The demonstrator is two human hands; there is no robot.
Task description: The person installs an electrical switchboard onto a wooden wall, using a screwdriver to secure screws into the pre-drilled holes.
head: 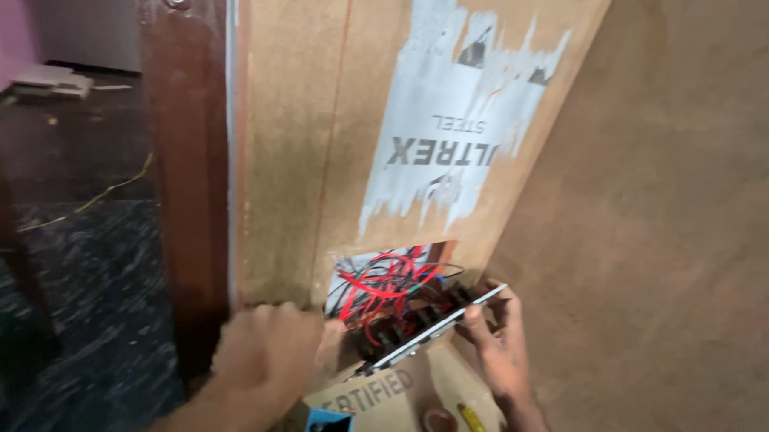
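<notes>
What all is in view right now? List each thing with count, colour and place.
Board panel: one, light brown, upright at centre, with a cut-out low down.
Torn label: one, grey-white, on the panel.
Wires: a bundle, mostly red with some black, in the cut-out.
Switch plate: one, white-edged, tilted out of the cut-out, dark switch backs behind it.
Wooden post: one, dark brown, left of the panel.
Cardboard piece: one, tan, below the plate.
Tape roll: one, dark, bottom edge.
Yellow tool: one, bottom edge; kind unclear.
Blue box: one, bottom edge.
Floor: dark, speckled, left.
Left hand: at the cut-out's left edge.
Right hand: holds the plate's right end.
</notes>
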